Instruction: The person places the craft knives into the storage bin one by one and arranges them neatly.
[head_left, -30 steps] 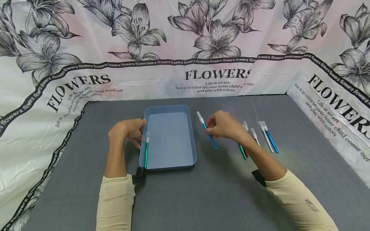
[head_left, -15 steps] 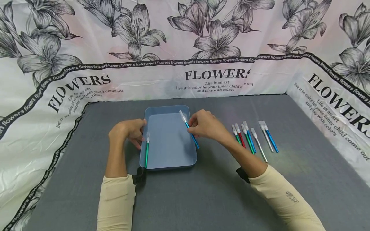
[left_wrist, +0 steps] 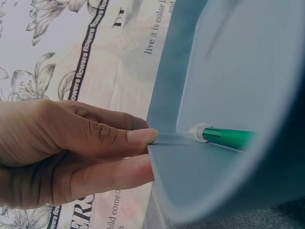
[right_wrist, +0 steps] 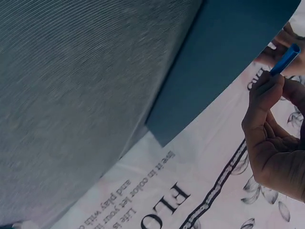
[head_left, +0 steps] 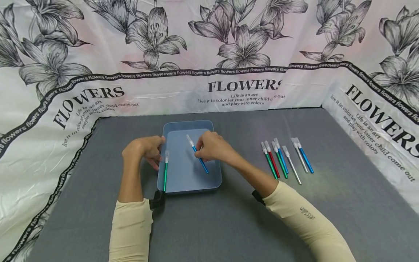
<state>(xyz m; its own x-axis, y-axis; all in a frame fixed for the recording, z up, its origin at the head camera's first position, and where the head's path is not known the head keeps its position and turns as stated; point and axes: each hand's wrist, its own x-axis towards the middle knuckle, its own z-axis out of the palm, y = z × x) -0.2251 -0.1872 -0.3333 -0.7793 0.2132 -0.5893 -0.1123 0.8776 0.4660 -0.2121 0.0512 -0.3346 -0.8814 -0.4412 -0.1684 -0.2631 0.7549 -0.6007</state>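
My right hand pinches a blue craft knife with a clear cap, slanted over the middle of the blue-grey tray. Its blue handle end juts past the fingertips in the right wrist view. At the tray's left side, my left hand holds the rim, the thumb at the upper edge and a finger against the outside, as the left wrist view shows. A green craft knife, also capped, lies inside the tray along its left wall.
Right of the tray, several capped craft knives lie on the grey cloth in a loose row, among them a red one, a silver one and a blue one. A floral sheet stands around the back and sides.
My right hand has carried the blue craft knife leftward, from beside the tray to over its middle. The left hand has stayed at the tray's rim.
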